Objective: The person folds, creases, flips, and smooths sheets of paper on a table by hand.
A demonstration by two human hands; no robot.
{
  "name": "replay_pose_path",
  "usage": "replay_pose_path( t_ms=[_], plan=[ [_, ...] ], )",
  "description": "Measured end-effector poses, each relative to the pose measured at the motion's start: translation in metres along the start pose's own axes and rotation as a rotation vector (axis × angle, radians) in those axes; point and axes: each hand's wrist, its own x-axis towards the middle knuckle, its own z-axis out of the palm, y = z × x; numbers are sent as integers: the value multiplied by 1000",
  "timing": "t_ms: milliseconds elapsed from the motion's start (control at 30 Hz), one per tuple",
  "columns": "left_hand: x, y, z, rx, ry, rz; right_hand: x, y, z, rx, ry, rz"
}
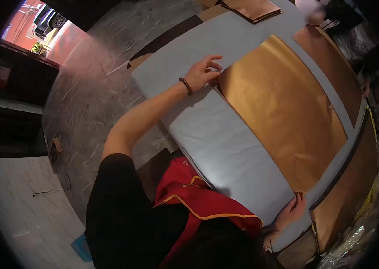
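A large gold sheet [283, 107] with a slightly creased surface lies across the pale grey-covered table [225, 139]. My left hand [203, 74], with a dark bead bracelet on the wrist, is at the sheet's far left corner. Its thumb and a finger pinch the edge there, while the upper fingers stretch out. At the near corner of the same sheet, my right hand [291, 210] has its fingertips closed on the edge. The right palm is partly in shadow.
Folded copper-coloured sheets [254, 9] lie at the table's far end. A brown sheet [328, 67] runs along the right side, where another person [342, 15] is close by. Clear plastic wrap [351, 242] is at the lower right. A cable [59, 190] trails on the floor.
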Motion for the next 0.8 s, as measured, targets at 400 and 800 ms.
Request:
replay_pose_path(
  t_ms=[400,800],
  plan=[
    [12,9,-3,208,-113,-200,1,-1,-1,-74,22,-18],
    [-11,20,3,297,-37,-105,-2,2,2,-42,37,-12]
  ],
)
